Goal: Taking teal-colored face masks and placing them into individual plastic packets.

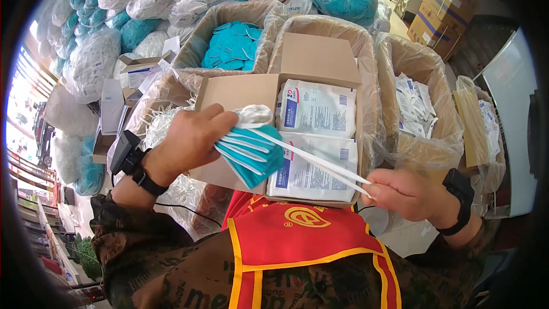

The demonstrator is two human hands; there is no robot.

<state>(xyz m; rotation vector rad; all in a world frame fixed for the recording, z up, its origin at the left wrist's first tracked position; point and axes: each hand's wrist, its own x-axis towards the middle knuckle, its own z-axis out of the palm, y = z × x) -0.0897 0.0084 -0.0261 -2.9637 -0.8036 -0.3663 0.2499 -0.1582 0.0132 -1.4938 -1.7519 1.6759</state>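
Note:
My left hand (197, 131) grips a small fanned stack of teal, white-edged folded face masks (251, 157), with a bunch of white elastic (254, 114) at its upper end. From there a white band (320, 162) runs taut to my right hand (403, 193), whose fingers are pinched on its end. Both hands are raised over an open cardboard box (237, 94), its flaps folded out. Inside the box lie white-and-blue sealed packets (317, 109), partly covered by the stretched band.
Behind the box, a plastic-lined carton (274, 14) holds loose teal masks (234, 46). White elastic strands (163, 126) fill a lined carton at left. Small packets (413, 106) lie in another carton at right. Bulging plastic bags (97, 63) are piled at the back left; taped cartons (440, 14) stand back right.

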